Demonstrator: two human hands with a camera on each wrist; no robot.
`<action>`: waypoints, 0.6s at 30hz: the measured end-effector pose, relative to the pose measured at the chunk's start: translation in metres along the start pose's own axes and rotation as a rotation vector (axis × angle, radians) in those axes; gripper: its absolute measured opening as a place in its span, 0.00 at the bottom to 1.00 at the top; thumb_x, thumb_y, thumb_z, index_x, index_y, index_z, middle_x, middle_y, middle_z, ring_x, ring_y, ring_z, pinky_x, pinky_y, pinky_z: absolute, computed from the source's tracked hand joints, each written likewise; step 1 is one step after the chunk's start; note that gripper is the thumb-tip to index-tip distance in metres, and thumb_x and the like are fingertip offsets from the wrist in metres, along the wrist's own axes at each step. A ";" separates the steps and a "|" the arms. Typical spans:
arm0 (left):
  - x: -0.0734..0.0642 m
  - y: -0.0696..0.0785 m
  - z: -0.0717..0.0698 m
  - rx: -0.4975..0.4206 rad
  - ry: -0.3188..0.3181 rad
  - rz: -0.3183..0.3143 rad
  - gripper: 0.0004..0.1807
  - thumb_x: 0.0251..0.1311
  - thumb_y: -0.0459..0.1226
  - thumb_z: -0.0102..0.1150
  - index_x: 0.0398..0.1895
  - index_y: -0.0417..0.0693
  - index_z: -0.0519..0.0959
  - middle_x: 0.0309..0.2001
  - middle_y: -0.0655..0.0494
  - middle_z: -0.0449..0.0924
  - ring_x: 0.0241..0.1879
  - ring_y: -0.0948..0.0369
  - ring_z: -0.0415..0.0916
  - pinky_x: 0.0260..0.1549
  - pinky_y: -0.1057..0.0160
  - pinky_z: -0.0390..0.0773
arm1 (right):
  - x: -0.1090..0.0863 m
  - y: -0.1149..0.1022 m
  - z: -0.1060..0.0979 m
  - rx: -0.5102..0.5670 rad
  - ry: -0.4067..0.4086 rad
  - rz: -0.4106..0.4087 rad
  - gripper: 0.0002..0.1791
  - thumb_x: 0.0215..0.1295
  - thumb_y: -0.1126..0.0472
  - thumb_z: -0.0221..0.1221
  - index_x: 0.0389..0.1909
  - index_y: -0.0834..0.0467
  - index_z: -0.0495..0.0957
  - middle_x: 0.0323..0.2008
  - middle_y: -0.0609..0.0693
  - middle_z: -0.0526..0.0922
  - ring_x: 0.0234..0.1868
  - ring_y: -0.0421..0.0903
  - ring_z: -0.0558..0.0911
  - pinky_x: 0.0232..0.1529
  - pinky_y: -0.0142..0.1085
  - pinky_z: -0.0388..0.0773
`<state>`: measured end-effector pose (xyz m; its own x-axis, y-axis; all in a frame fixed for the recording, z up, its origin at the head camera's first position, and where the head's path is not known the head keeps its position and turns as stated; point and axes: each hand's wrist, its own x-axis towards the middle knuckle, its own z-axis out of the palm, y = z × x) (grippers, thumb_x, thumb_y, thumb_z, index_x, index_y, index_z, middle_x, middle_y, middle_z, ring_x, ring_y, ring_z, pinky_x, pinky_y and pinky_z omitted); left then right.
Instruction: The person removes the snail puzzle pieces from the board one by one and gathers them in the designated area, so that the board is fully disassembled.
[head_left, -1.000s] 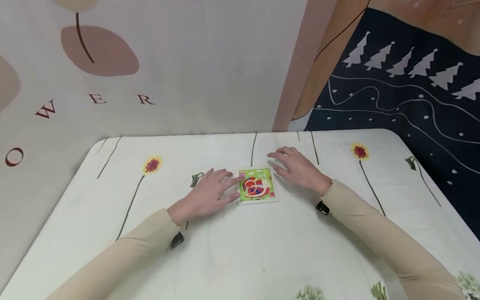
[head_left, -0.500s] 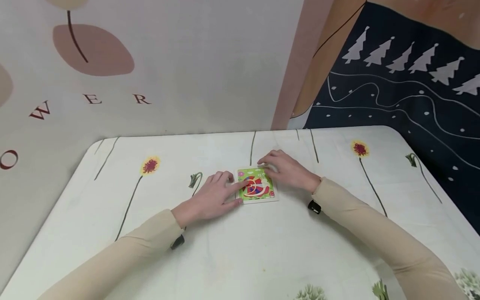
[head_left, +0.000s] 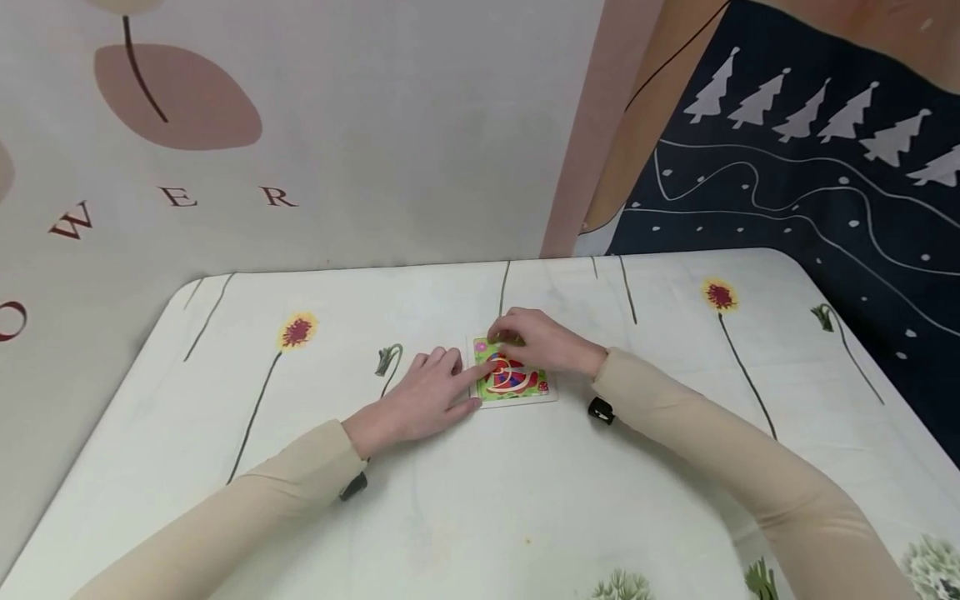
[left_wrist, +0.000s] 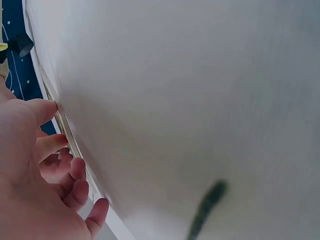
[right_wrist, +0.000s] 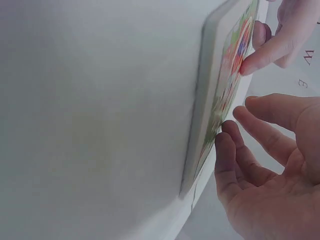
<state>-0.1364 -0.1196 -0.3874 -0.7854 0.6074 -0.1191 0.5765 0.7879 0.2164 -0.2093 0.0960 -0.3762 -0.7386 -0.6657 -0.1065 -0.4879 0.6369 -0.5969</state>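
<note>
My right grip (head_left: 540,340), loosely bent and empty, has come over the picture board (head_left: 517,386), joining my finger-extended left grip (head_left: 422,395) at the work.

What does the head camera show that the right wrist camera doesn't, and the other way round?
Only the head view shows the tan sleeves, the yellow flowers printed on the tablecloth and the white tree shapes.

Only the right wrist view shows the palm side of the right hand, and it brings the side edge of the picture board up close.

Both show the board, the white tablecloth, the right hand, the left hand with a finger on the picture, and the letters W and E.
</note>
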 end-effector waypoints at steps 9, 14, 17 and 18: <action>0.000 0.001 0.001 0.006 0.008 0.016 0.30 0.70 0.49 0.53 0.74 0.57 0.66 0.41 0.53 0.70 0.41 0.57 0.63 0.40 0.58 0.62 | 0.019 -0.010 0.004 -0.016 -0.051 0.014 0.09 0.71 0.64 0.57 0.48 0.59 0.82 0.42 0.53 0.80 0.38 0.44 0.74 0.40 0.31 0.71; 0.000 0.002 0.001 0.003 0.010 0.017 0.30 0.71 0.48 0.53 0.74 0.56 0.66 0.42 0.54 0.69 0.42 0.57 0.63 0.42 0.57 0.62 | 0.025 -0.012 0.005 -0.015 -0.065 0.013 0.08 0.72 0.65 0.56 0.47 0.59 0.81 0.40 0.53 0.79 0.36 0.44 0.73 0.38 0.30 0.70; 0.000 0.002 0.000 0.001 0.010 0.022 0.30 0.71 0.48 0.53 0.74 0.55 0.66 0.42 0.54 0.69 0.41 0.58 0.63 0.41 0.57 0.62 | 0.026 -0.014 0.005 -0.017 -0.065 0.021 0.08 0.71 0.65 0.55 0.46 0.60 0.81 0.39 0.53 0.79 0.36 0.44 0.73 0.37 0.30 0.69; 0.000 0.002 0.000 0.002 0.012 0.025 0.30 0.70 0.47 0.54 0.74 0.54 0.66 0.42 0.54 0.69 0.41 0.58 0.63 0.41 0.57 0.62 | 0.026 -0.015 0.005 -0.017 -0.063 0.024 0.08 0.71 0.65 0.55 0.46 0.60 0.81 0.39 0.53 0.79 0.36 0.44 0.73 0.38 0.30 0.69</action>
<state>-0.1351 -0.1185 -0.3873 -0.7732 0.6260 -0.1020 0.5967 0.7724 0.2177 -0.2194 0.0671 -0.3743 -0.7194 -0.6732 -0.1710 -0.4790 0.6592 -0.5797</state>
